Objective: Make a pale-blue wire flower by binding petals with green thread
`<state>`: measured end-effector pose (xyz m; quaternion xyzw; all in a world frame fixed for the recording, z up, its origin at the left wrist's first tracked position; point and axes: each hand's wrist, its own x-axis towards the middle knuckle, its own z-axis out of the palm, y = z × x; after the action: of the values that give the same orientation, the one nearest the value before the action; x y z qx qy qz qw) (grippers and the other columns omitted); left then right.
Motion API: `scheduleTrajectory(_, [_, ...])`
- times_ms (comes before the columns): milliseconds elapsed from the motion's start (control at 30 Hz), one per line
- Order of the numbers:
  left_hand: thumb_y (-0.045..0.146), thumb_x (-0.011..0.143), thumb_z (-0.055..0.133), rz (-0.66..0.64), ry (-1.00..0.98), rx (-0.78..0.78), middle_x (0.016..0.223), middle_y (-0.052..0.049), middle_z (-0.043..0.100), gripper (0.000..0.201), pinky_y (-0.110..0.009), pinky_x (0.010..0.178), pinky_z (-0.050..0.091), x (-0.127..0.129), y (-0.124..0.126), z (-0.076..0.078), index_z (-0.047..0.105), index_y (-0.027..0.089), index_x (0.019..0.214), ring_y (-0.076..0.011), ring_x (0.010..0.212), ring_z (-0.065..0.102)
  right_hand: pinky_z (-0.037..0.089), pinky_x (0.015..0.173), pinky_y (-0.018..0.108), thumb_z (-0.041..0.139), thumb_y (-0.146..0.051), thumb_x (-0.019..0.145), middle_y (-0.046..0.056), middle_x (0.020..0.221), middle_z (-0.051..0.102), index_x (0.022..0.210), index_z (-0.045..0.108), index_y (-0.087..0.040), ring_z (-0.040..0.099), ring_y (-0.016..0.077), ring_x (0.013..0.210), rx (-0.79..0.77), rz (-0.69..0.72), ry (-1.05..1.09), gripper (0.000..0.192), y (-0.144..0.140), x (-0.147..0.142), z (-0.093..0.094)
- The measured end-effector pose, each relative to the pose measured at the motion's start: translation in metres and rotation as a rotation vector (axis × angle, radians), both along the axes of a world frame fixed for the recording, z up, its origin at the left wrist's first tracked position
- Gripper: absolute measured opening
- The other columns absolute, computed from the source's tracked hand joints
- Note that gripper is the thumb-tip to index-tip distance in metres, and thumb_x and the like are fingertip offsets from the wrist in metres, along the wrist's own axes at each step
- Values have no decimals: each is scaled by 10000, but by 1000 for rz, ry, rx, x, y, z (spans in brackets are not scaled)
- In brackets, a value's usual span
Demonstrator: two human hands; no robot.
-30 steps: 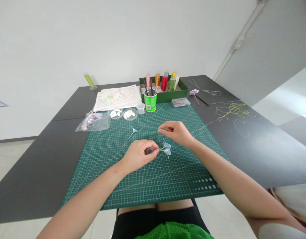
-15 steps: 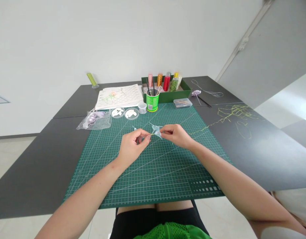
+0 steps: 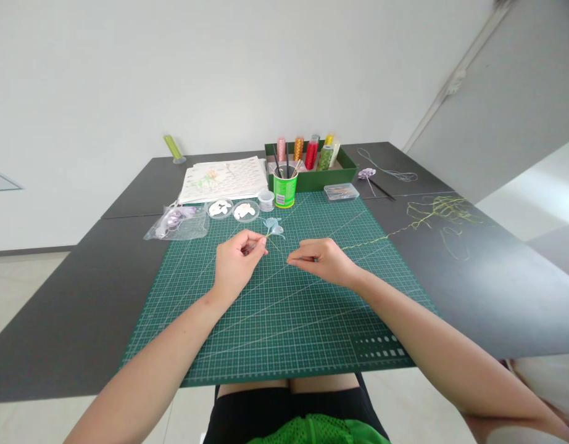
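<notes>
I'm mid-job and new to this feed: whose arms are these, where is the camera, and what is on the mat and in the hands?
No machine here: a person's own bare arms, filmed by a camera on their head looking forward and down. The left hand pinches the thin stem of a small pale blue flower. The right hand pinches a fine thread. Both are above a green cutting mat on a dark table. Behind lie a green cup of tools, a box of thread spools, two small dishes, a plastic bag and loose yellow-green thread.
</notes>
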<state>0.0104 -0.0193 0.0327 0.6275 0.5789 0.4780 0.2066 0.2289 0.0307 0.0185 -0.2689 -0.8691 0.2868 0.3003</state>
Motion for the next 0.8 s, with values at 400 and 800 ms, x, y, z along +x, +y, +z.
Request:
scheduleTrajectory(400, [308,883,634,25,35,-75,665,22,744,159,-239,586,473,-1,8,-4,728,205,806,-133,563,645,384,548,217,641,-239,951,6,634,610,834,785,-154,500,90,567,55,31,56,205,-5,4,9])
scheduleTrajectory(800, [299,892,621,-85,182,-120,665,24,740,161,-241,580,449,6,6,-13,727,212,807,-138,574,648,372,547,243,607,-354,971,-18,568,529,862,778,-186,456,97,527,140,-90,125,264,-12,9,17])
